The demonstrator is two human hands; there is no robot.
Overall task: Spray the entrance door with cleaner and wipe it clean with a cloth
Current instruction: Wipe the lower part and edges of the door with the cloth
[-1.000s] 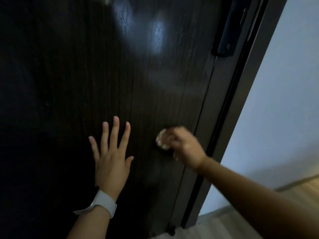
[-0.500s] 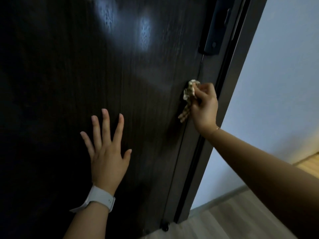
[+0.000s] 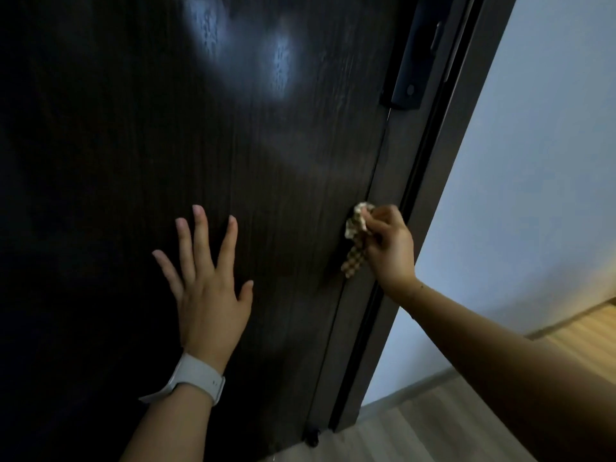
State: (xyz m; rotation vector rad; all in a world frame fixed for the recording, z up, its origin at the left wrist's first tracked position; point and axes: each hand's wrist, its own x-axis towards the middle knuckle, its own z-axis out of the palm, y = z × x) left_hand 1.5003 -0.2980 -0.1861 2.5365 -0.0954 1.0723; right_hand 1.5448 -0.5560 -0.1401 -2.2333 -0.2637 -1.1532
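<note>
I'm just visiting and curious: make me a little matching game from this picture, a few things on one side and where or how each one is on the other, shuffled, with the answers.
Things:
1. left hand
2. right hand
3. checked cloth
4. white watch band

States or places:
A. bunched against the door's right edge
B. wrapped round the left wrist
C. flat on the dark door, fingers spread
D. gripping the cloth

Pairs: 1-C, 2-D, 3-A, 4-B
</note>
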